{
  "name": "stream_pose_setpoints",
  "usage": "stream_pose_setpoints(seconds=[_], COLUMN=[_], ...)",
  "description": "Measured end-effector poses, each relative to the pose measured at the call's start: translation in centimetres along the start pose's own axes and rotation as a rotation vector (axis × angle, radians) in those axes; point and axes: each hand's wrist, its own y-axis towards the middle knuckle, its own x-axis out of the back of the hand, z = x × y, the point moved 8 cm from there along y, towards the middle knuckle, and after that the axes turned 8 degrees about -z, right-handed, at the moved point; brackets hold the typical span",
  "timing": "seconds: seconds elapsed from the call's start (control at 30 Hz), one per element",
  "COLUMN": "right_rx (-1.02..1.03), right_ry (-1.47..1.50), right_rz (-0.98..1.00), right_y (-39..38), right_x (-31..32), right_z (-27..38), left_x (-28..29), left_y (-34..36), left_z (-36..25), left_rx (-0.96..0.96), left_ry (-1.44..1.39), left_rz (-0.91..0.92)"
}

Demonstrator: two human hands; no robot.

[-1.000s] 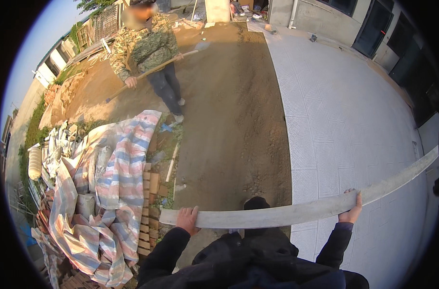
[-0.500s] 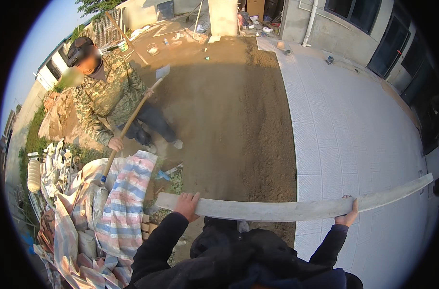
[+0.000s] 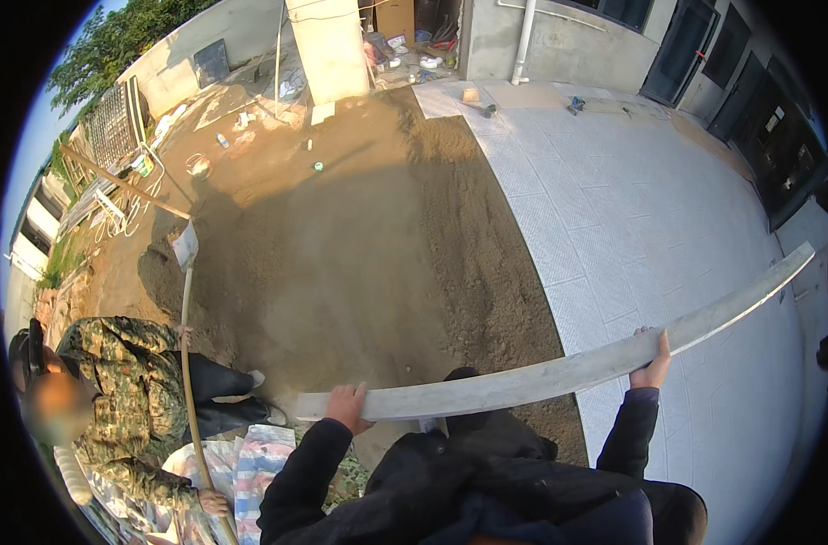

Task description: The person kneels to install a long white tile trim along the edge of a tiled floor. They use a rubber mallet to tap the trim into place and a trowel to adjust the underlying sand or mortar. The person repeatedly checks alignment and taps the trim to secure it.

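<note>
Both hands are closed on one long grey bar (image 3: 509, 388), which lies crosswise in front of the body. The left hand (image 3: 347, 408) clasps it near its left end, fingers over the top, with only a short stub past the grip. The right hand (image 3: 652, 360) wraps it between thumb and fingers, and a much longer length juts beyond, its tip over the pale paving (image 3: 604, 236) near the right-hand wall. Whether the bar touches anything below is hard to tell.

Ahead of the span between the hands, the brown sand bed (image 3: 350, 254) stretches away to a pillar (image 3: 330, 54). The paving's edge runs forward from under the bar, closer to the right grip than the left; paving fills the right side up to the dark doors (image 3: 682, 50).

Room is tightest left of the left grip: a co-worker (image 3: 128, 391) in camouflage holds a shovel (image 3: 189, 363), one shoe near the bar's stub, and a striped sheet (image 3: 264, 463) lies just behind.
</note>
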Motion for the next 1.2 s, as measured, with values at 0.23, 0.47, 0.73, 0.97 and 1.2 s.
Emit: stream_pose_setpoints(seconds=[0.23,0.47,0.73,0.97,1.2], right_rx=[-0.083,-0.421,-0.676,-0.465,-0.44], right_ry=[-0.019,-0.118,-0.265,-0.492,-0.687], right_rz=[-0.116,-0.018,0.106,-0.028,-0.113], right_y=[10.9,17.1,20.2,25.1,30.8], right_x=[-18.9,-48.3,-79.7,-102.8,-118.5], right_z=[-18.7,-44.2,-71.3,-86.5,-99.0], left_x=[-2.0,6.7,11.5,20.6,28.6], left_y=[19.6,29.3,38.8,64.3,101.6], left_z=[16.5,36.4,59.2,72.5,66.1], left_rx=[0.024,0.277,0.607,0.603,0.116], left_ry=[-0.027,0.048,-0.034,0.146,-0.038], left_rz=[0.063,0.196,0.446,0.41,-0.122])
